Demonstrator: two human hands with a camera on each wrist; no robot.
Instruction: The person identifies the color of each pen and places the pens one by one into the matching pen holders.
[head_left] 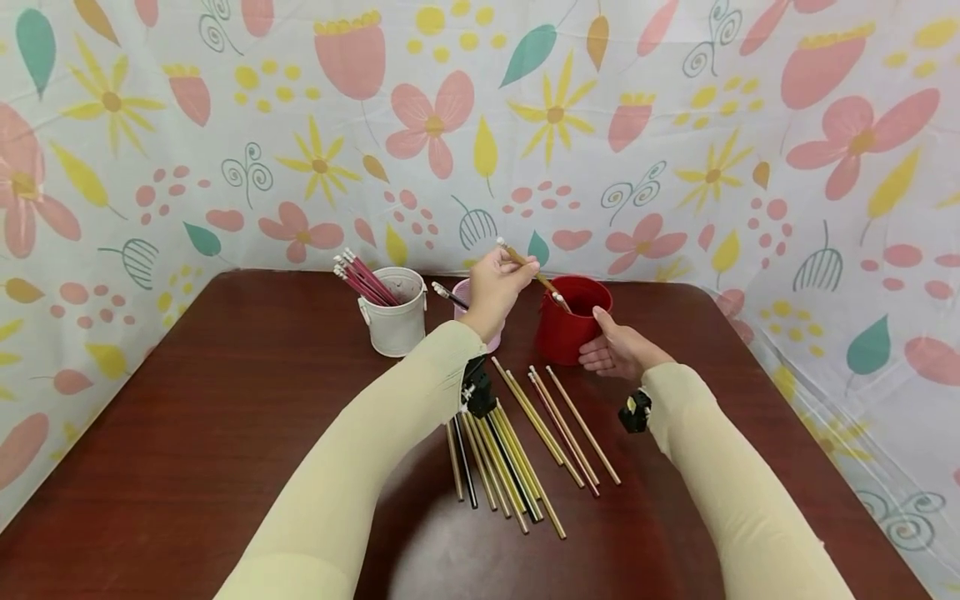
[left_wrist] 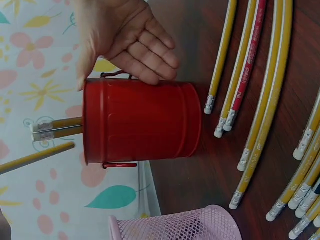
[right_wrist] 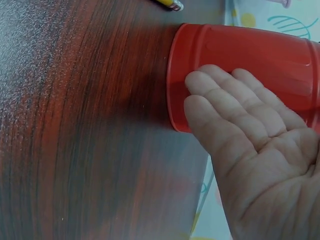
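Observation:
Up at the mouth of the red bucket [head_left: 564, 333], my left hand [head_left: 495, 287] pinches a yellow pencil [left_wrist: 37, 159]. The pencil slants down, its bare end near the rim and its eraser end up. Two yellow pencils [left_wrist: 62, 129] stick out of the bucket, eraser ends outward. On the bucket's right side rests my right hand [head_left: 622, 346], thumb at the rim and fingers extended along the wall. In the right wrist view the fingers [right_wrist: 240, 102] lie against the red wall, not wrapped round it.
A white bucket [head_left: 397, 329] with several dark pink pencils [head_left: 363, 279] stands left. Between the buckets is a pink mesh cup [left_wrist: 180, 225], partly hidden, with a dark pencil. Several pencils [head_left: 517, 467], mostly yellow, lie on the brown table [head_left: 225, 433]. Behind hangs a flowered cloth [head_left: 450, 108].

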